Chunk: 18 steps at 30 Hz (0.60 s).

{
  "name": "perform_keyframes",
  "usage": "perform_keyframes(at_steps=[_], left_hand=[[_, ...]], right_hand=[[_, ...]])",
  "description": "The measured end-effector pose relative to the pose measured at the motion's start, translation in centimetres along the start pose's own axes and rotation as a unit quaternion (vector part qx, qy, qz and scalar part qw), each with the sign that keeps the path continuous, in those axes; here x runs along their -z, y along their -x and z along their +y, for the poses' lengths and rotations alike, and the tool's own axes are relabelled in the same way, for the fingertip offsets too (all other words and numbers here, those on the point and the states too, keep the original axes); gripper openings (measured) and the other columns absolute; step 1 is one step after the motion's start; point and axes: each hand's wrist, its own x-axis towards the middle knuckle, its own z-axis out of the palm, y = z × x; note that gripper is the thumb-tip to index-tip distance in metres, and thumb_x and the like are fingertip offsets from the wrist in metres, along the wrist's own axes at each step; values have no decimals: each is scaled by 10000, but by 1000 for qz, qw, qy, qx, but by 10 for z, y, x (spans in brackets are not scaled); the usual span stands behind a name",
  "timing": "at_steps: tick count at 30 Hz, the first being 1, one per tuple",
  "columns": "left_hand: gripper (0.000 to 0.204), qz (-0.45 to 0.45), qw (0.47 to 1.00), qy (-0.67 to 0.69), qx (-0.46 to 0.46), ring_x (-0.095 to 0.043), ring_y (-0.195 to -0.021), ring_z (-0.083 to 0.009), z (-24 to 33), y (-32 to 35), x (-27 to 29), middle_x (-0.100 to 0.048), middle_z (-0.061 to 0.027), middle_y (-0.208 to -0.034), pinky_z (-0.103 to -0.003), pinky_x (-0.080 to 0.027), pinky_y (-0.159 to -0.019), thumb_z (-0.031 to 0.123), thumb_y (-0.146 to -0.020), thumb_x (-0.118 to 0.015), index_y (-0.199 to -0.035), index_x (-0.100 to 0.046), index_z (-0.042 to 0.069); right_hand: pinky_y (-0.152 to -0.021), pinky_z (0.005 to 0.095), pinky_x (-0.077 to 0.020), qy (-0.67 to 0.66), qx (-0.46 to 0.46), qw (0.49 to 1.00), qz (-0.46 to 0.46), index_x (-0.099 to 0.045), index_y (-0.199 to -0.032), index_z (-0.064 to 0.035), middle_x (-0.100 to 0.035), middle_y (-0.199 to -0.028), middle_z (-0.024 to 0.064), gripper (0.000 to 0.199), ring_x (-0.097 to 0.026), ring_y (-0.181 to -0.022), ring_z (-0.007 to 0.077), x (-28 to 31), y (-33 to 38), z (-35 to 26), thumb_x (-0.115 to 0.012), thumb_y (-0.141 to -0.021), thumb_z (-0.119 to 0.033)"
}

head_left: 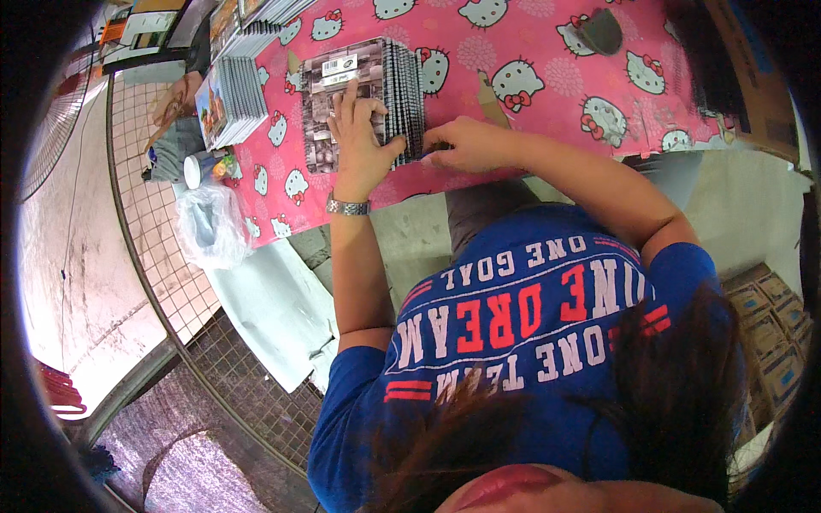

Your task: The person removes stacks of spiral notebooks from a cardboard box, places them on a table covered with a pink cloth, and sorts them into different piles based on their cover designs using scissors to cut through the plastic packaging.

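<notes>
A stack of spiral-bound notebooks (402, 94) with grey patterned covers lies on the pink table cover, its coiled edges facing right. My left hand (361, 141) rests on the top notebook with its fingers spread. One fingertip is near the white barcode label (339, 67), and the thumb reaches the coiled side. Close to the stack's near right corner is my right hand (469, 144), its fingers curled together. Whatever those fingers pinch, if anything, is hidden.
More notebooks with colourful covers (231, 103) stand in a pile at the left table edge, near a white-lidded jar (195, 171) and a clear plastic bag (209, 227). A dark grey rounded object (601, 32) sits far right. Cardboard boxes (765, 321) are stacked at right.
</notes>
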Motion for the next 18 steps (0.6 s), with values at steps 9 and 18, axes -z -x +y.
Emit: perform_keyframes(at_steps=[9,18], left_hand=[[575,-4,1000,-24,3,-138,-1433,-460,6,0,0,-243,-172,-1545,-616,-85,-1128,127,-593,-800,-1063,-470,145],[658,2,999,-54,7,-111,-1437,-450,10,1,-6,-227,-157,-1543,-636,-80,-1119,162,-581,-818,-1117,-435,155]], right_hand=[[-748,441,-489,170,188,952,169,-615,-1041,-26,-667,-898,183,364,-651,-839,351,-8,5,17,-705,-801,-283],[-736,416,-490,96,150,976,126,-624,-1034,-49,-672,-900,148,343,-651,-821,310,-6,4,25,-700,-808,-295]])
